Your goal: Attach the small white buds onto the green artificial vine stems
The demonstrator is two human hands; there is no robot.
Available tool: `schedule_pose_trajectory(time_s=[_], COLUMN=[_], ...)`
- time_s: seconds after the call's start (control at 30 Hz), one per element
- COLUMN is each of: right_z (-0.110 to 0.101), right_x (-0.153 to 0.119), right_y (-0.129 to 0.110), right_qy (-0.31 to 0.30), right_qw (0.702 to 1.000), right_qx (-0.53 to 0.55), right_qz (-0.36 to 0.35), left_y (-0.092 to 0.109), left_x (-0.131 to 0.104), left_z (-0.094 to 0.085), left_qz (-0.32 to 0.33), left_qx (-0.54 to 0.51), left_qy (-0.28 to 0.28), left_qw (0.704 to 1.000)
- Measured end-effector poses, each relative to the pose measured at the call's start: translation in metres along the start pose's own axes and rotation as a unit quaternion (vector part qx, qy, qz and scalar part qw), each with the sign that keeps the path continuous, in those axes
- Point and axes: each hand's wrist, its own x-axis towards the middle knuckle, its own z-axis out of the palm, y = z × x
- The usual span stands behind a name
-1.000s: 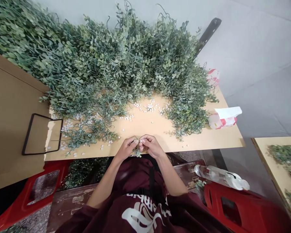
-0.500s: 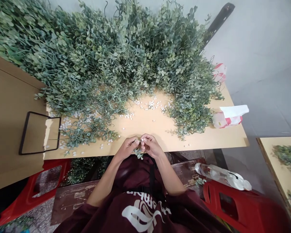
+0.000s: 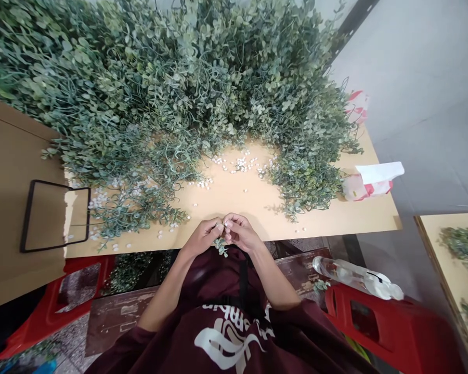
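Pinched a small leafy sprig [image 3: 220,247] between the thumb and fingers of the left hand [image 3: 203,238], with leaves dangling below the grip. Had the thumb and fingertips of the right hand [image 3: 242,234] closed on a tiny white bead [image 3: 225,224], right beside the left fingertips. Held both hands close together at the near edge of a pale tabletop [image 3: 226,200]. Wore a maroon shirt [image 3: 218,296]. Had loose white beads [image 3: 243,164] scattered ahead, a loose spread of green stems [image 3: 136,210] to the left, and a thick bank of grey-green foliage [image 3: 203,78] across the far side. Had a black rectangular frame [image 3: 28,217] by brown cardboard [image 3: 8,208] at the left, a red-and-white tissue pack [image 3: 368,188] at the right, and a clear bottle [image 3: 347,274] near a red stool [image 3: 401,322], lower right.
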Motion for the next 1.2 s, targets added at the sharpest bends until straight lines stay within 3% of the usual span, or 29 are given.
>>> schedule_pose_trajectory(time_s=[0.2, 0.4, 0.53, 0.63, 0.73, 0.83, 0.9, 0.97, 1.1, 1.2], right_z=[0.004, 0.01, 0.011, 0.007, -0.003, -0.017, -0.027, -0.033, -0.039, -0.04], right_x=[0.001, 0.005, 0.003, 0.0, 0.002, 0.01, 0.018, 0.025, 0.035, 0.035], right_y=[0.0, 0.003, 0.011, 0.005, -0.02, -0.055, -0.075, -0.088, -0.094, -0.093], right_qy=[0.008, 0.028, 0.075, 0.076, 0.072, 0.132, 0.181, 0.195, 0.185, 0.2], right_qw=[1.0, 0.996, 0.985, 0.967, 0.916, 0.816, 0.739, 0.683, 0.643, 0.661], right_qx=[-0.006, -0.019, -0.1, -0.2, -0.348, -0.509, -0.605, -0.669, -0.713, -0.69], right_qz=[-0.012, -0.077, -0.116, -0.138, -0.184, -0.239, -0.236, -0.217, -0.211, -0.217], left_y=[0.0, 0.0, 0.0, 0.0, 0.0, 0.001, -0.001, -0.005, -0.015, -0.019], left_x=[0.001, 0.002, 0.002, 0.002, 0.002, 0.002, 0.002, 0.002, 0.002, 0.001], left_z=[0.002, 0.006, 0.007, 0.008, 0.009, 0.01, 0.01, 0.009, 0.004, 0.002], left_qz=[-0.016, -0.022, -0.024, -0.017, -0.015, -0.007, 0.02, 0.048, 0.086, 0.091], left_qx=[-0.031, -0.08, -0.054, -0.001, 0.036, 0.002, -0.028, -0.045, -0.054, -0.029], left_qy=[0.006, 0.048, 0.051, 0.08, 0.122, 0.14, 0.142, 0.139, 0.119, 0.097], left_qw=[0.999, 0.995, 0.997, 0.997, 0.992, 0.99, 0.989, 0.988, 0.988, 0.991])
